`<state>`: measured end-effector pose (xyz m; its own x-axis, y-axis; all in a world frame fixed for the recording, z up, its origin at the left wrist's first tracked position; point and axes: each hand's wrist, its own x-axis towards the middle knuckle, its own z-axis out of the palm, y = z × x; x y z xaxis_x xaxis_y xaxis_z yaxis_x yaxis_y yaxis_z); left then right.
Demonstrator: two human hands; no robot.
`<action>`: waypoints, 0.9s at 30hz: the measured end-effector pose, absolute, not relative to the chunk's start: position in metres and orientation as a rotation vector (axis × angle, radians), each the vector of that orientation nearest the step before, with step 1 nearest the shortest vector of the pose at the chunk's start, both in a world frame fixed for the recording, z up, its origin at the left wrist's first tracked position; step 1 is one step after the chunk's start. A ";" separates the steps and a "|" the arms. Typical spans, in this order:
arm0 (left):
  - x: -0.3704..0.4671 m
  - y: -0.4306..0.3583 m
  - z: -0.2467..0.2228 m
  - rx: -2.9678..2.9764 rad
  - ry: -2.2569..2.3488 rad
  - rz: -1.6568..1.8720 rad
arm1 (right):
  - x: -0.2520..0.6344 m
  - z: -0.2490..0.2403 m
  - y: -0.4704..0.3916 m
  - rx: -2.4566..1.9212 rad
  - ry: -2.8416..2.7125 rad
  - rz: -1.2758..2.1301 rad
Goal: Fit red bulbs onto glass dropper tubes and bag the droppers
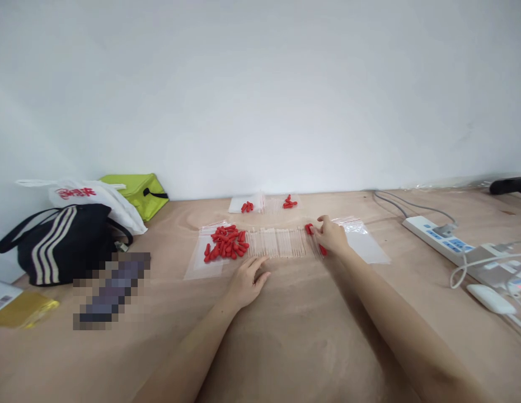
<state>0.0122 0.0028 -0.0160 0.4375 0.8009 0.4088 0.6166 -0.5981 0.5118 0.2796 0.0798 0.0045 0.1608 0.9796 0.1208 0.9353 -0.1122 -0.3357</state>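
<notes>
A row of thin pale sticks (277,243) lies side by side on the table in front of me. My left hand (247,281) rests at the near edge of this row, fingers loosely bent and apart, holding nothing. To its upper left is a pile of small red rubbery pieces (226,242) on clear plastic bags (203,270). At the row's right end, my right hand (332,236) is over a few sticks, its curled fingertips close to a red piece (309,228). Another red piece (323,250) shows beneath the hand, which partly hides them.
Small bags with red pieces (247,207) and more red pieces (290,202) lie near the wall. Right of my hand are clear bags (367,246) and a power strip (436,238) with cables. A black bag (69,243) and a green bag (149,193) stand left.
</notes>
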 end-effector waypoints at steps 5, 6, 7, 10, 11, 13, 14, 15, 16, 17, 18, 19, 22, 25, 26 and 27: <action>0.016 0.005 -0.015 2.420 1.346 0.981 | 0.289 -0.003 0.044 -2.205 -1.771 0.140; 0.017 0.006 -0.015 2.421 1.401 1.012 | 0.290 -0.006 0.039 -2.203 -1.757 0.147; 0.018 0.007 -0.014 2.422 1.471 1.043 | 0.291 -0.009 0.035 -2.196 -1.744 0.154; 0.019 0.011 -0.008 2.421 1.726 1.061 | 0.290 -0.015 0.031 -2.157 -1.729 0.178; 0.020 0.013 -0.006 2.412 1.811 1.033 | 0.289 -0.016 0.032 -2.146 -1.735 0.183; 0.022 0.017 0.000 2.370 1.966 0.942 | 0.288 -0.017 0.034 -2.143 -1.748 0.182; 0.024 0.020 0.003 2.339 2.035 0.887 | 0.287 -0.017 0.035 -2.150 -1.748 0.182; 0.026 0.023 0.006 2.304 2.097 0.828 | 0.287 -0.017 0.036 -2.163 -1.740 0.184; 0.029 0.027 0.008 2.270 2.148 0.764 | 0.288 -0.017 0.037 -2.179 -1.726 0.188; 0.033 0.032 0.010 2.234 2.191 0.707 | 0.289 -0.016 0.037 -2.196 -1.709 0.190; 0.036 0.037 0.012 2.198 2.224 0.661 | 0.289 -0.015 0.037 -2.210 -1.691 0.188; 0.039 0.042 0.013 2.164 2.251 0.624 | 0.290 -0.014 0.036 -2.216 -1.675 0.177; 0.046 0.057 0.015 2.096 2.305 0.587 | 0.285 -0.010 0.031 -2.098 -1.698 0.076; 0.049 0.067 0.017 2.044 2.348 0.553 | 0.269 -0.011 0.022 -1.729 -1.920 -0.101; 0.050 0.069 0.017 2.030 2.358 0.536 | 0.262 -0.012 0.019 -1.593 -2.012 -0.163; 0.051 0.070 0.018 2.019 2.366 0.518 | 0.255 -0.013 0.015 -1.475 -2.093 -0.221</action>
<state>0.0512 0.0704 0.0177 -0.1799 0.9590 0.2189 0.9627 0.1259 0.2393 0.2546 0.0146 -0.0132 -0.2349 0.8139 0.5315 0.9069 0.3803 -0.1815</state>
